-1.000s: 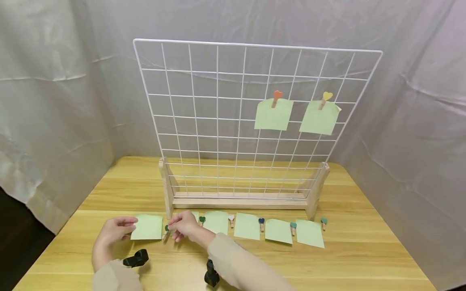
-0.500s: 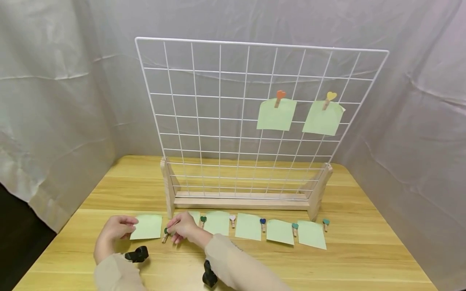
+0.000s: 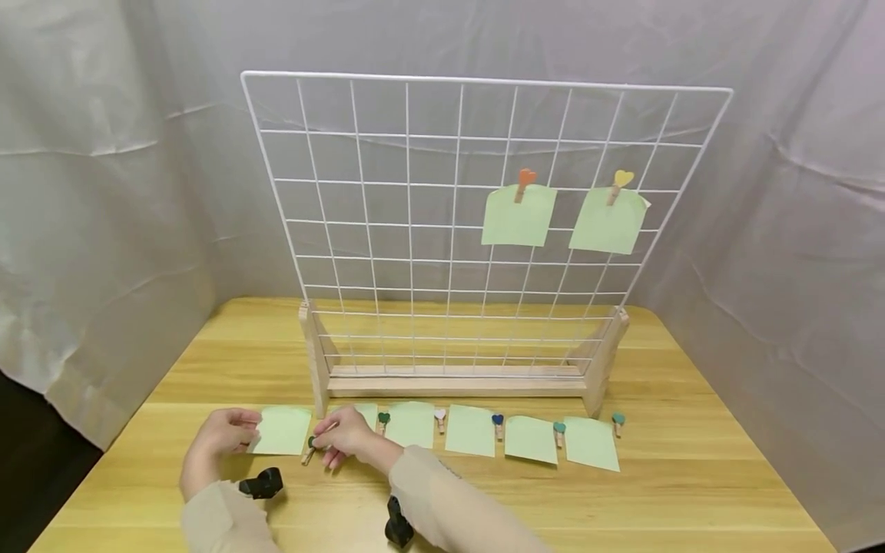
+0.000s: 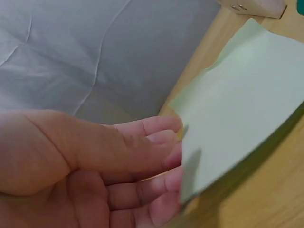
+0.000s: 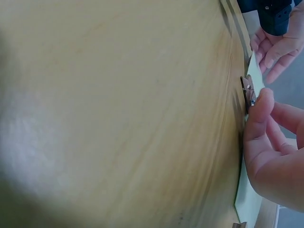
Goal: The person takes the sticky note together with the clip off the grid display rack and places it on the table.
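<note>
My left hand is at the left edge of the leftmost pale green sticky note. In the left wrist view its fairly straight fingers reach the note's edge, fingertips tucked out of sight behind the paper, and the thumb stops just short of it. My right hand pinches a small wooden clothespin with a dark green heart by its heart end, beside that note's right edge. From the right wrist view, thumb and forefinger meet at the clothespin. A second note is partly hidden behind the right hand.
A white wire grid stands in a wooden base behind the row. Two notes hang on it from an orange-heart clothespin and a yellow-heart clothespin. Several more notes alternate with heart clothespins rightward along the table.
The clothespin in my right hand has shifted slightly left and toward me, its lower end swinging left. The left hand stays at the note's edge. The head view has swayed a little.
</note>
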Action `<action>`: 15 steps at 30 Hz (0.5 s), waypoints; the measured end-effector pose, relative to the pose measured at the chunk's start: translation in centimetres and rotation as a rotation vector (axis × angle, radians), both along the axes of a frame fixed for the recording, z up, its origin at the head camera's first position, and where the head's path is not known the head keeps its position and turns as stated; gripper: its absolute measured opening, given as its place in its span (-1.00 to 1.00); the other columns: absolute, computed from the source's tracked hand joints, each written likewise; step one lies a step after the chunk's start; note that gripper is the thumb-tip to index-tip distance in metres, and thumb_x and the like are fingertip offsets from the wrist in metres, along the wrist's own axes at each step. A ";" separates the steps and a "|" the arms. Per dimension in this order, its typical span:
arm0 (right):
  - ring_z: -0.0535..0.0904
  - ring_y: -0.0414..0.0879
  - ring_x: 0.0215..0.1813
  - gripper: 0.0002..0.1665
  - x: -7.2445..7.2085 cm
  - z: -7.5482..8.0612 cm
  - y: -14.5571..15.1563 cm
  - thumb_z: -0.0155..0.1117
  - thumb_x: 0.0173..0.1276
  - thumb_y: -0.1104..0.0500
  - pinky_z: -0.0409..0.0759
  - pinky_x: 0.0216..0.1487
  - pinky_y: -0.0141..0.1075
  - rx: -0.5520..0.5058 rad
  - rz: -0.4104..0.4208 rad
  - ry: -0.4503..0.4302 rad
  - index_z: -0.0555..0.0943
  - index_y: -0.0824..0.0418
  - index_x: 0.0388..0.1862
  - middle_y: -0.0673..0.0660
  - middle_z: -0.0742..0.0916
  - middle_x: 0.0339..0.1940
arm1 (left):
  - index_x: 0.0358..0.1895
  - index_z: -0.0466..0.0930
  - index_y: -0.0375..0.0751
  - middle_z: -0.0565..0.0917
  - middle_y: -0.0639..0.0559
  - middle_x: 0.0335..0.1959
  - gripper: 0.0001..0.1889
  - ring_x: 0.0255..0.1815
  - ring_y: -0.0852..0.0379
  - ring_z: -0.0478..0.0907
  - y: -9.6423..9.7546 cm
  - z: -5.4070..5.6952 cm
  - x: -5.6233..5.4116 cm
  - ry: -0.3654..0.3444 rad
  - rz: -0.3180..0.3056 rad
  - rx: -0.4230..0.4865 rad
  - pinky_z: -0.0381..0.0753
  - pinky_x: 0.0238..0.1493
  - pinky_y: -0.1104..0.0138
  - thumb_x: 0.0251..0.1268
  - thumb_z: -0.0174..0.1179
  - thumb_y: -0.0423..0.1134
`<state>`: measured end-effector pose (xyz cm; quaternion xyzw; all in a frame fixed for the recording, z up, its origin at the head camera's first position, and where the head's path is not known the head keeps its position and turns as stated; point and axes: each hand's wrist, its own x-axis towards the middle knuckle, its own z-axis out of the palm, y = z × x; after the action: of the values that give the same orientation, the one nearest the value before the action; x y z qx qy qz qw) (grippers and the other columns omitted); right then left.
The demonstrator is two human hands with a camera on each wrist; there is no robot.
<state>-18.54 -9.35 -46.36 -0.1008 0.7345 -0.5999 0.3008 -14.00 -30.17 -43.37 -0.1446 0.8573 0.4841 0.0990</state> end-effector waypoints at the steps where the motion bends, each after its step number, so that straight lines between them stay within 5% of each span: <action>1: 0.42 -0.24 -0.78 -0.90 0.0 0.1 0.0 0.24 0.28 0.45 0.46 -0.73 -0.49 0.001 0.008 0.002 0.64 0.38 -0.25 0.27 0.76 -0.44 | 0.11 0.33 -0.76 0.52 -0.54 -0.06 -0.62 -0.25 0.13 0.55 0.0 0.0 0.0 -0.001 0.005 0.001 0.59 -0.24 0.33 0.27 0.03 -0.56; 15: 0.44 -0.25 -0.79 -0.91 -0.5 1.3 1.0 0.22 0.34 0.36 0.44 -0.74 -0.52 0.031 0.068 0.034 0.62 0.35 -0.20 0.29 0.76 -0.42 | 0.19 0.26 -0.74 0.49 -0.62 0.03 -0.54 -0.14 -0.22 0.63 0.3 1.4 0.1 -0.002 -0.070 -0.144 0.58 0.00 -0.02 0.35 0.01 -0.40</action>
<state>-19.03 -8.34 -45.10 -0.1313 0.7450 -0.5759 0.3101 -13.86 -29.84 -42.00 -0.1218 0.8943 0.4172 0.1061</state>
